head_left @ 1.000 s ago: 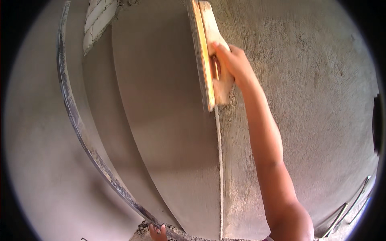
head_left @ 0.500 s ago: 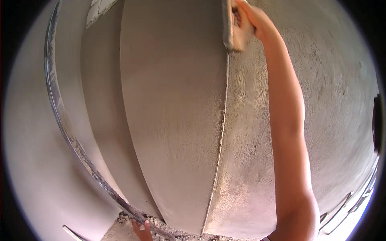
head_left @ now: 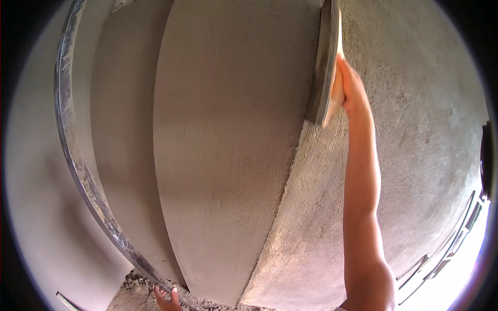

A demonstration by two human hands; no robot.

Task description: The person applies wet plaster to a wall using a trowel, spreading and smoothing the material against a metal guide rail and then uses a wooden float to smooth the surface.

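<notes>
My right hand is closed round the back of a wooden plastering float, high on the wall corner. The float stands nearly upright along the corner edge, between a smooth grey plastered face and a rougher, lighter one. My fingers are partly hidden behind the float. Down at the lower left, my left hand grips a long metal straightedge near its lower part. The bar is smeared with mortar and rises up the left side, bent by the lens.
A recessed plastered strip runs between the straightedge and the smooth face. Mortar crumbs lie on the ground at the wall's foot. A thin strip shows at lower left. Dark bars stand against bright light at the right.
My right hand has brought the float lower along the corner, and more of its long face shows. The view has shifted a little; my left hand still holds the straightedge.
</notes>
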